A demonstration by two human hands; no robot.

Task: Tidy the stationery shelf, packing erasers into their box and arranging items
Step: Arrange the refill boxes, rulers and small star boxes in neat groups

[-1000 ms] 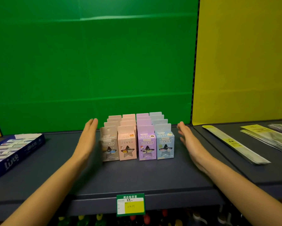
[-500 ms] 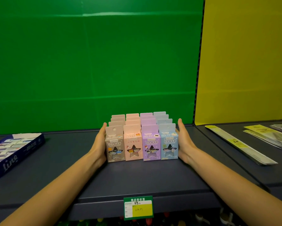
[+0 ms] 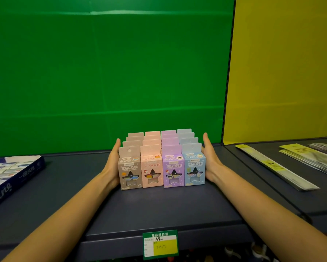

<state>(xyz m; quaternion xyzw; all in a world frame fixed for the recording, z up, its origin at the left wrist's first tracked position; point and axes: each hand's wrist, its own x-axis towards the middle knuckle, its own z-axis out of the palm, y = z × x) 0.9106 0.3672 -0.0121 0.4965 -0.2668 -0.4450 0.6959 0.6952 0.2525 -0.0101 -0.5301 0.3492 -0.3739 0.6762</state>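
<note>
Pastel boxes pressed btwn flat, straight-fingered left hand & right hand.

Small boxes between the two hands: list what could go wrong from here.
1. The left hand and right hand press flat against the outer columns only. The inner small boxes are merely squeezed between, so a slide could buckle the rows.
2. The boxes stand tall and narrow on the shelf; an uneven push may topple some.

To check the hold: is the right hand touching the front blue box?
Touching. The head view shows the right hand pressed flat against the side of the front blue box, with no gap.
</note>
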